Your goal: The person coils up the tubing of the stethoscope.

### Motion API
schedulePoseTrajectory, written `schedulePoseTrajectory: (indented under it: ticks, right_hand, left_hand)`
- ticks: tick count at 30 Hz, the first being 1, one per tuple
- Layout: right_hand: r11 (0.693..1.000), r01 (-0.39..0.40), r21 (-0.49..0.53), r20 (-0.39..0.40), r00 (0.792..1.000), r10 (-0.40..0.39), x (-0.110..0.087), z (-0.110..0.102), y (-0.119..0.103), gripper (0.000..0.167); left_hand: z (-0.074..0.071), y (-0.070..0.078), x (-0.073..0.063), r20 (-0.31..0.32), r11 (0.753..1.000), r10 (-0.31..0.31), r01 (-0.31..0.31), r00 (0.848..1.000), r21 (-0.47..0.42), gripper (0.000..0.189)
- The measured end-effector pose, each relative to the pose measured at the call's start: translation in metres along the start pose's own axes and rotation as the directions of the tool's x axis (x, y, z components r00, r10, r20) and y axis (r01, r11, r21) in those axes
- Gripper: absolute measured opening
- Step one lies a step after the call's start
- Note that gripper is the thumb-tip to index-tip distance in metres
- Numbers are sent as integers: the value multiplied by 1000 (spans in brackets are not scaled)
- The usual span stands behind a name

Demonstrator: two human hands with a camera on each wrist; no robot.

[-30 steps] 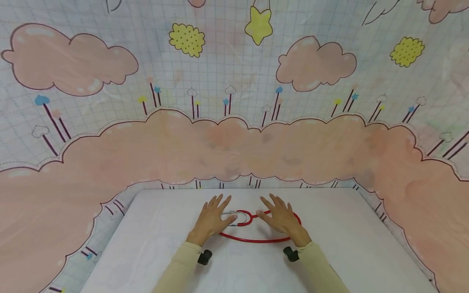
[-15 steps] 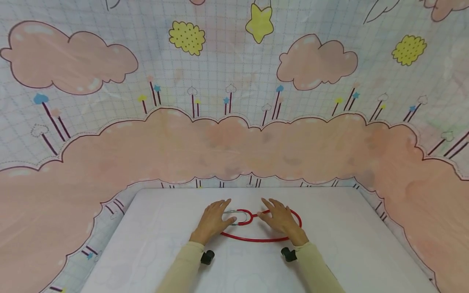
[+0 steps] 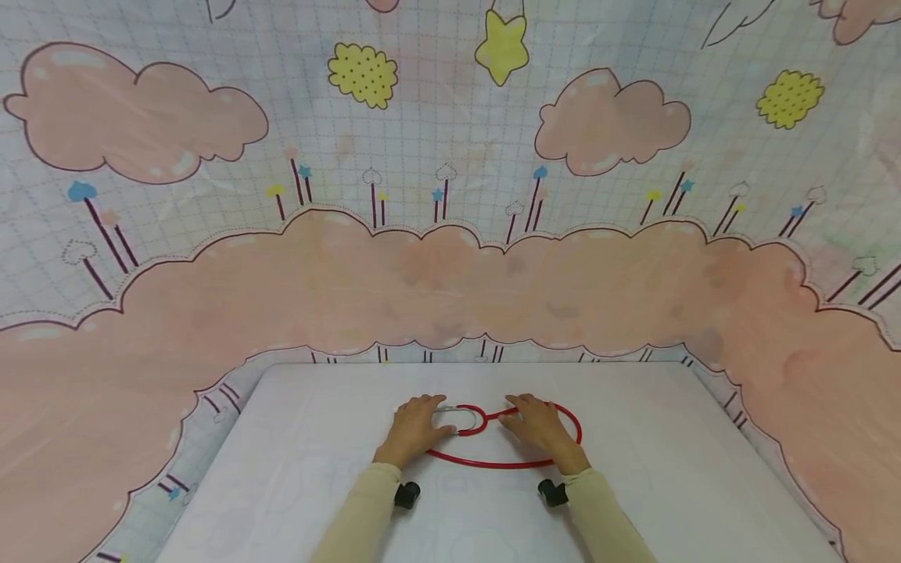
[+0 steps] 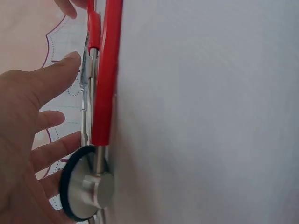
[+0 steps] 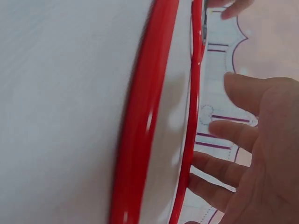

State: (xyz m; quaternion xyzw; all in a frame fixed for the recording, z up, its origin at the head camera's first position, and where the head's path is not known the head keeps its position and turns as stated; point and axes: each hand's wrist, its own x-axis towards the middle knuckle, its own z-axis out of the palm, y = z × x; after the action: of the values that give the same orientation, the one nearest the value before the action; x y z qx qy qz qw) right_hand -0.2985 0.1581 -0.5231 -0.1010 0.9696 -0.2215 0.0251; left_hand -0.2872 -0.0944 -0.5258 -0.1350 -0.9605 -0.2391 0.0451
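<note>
Item, one stethoscope (image 3: pixel 486 420), red tubing (image 5: pixel 190 140): I list it lying on the white counter (image 3: pixel 338 407), between and partly beneath the fingers of the left hand (image 3: pixel 414 430) and the right hand (image 3: pixel 539 428). Left fingers: spread, loosely bent, gripping nothing, with the round metal chestpiece (image 4: pixel 86 191) just beside them. Right fingers: parted, relaxed, likewise gripping nothing, red tubing just beside their tips; whether they touch it I cannot tell.

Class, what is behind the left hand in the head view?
The stethoscope: its red tubing and metal tubes disappear behind the left hand. Its chestpiece is covered, showing only in the left wrist view.
</note>
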Motion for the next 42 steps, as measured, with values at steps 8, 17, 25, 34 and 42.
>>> schedulePoseTrajectory:
  ticks: [8, 17, 25, 34, 42]
  right_hand:
    - [1000, -13, -27, 4, 1000, 13, 0, 2, -2, 47]
    - [1000, 15, -27, -68, 998, -16, -1, 4, 1, 22]
    - [998, 52, -25, -161, 985, -55, 2, 0, -2, 13]
    - [994, 106, -4, -287, 952, -103, 0, -10, -11, 11]
    - [990, 136, 40, -346, 931, -114, -4, -19, -17, 9]
  left_hand:
    - [4, -5, 3, 6, 1000, -28, 28, 1000, -12, 59]
    - [6, -9, 5, 19, 1000, -13, 13, 1000, -16, 59]
    - [6, -10, 4, 0, 999, -10, 10, 1000, -53, 56]
    - [5, -15, 4, 27, 996, -26, 29, 999, -88, 61]
    - [-1, -11, 3, -58, 996, -21, 16, 998, -92, 54]
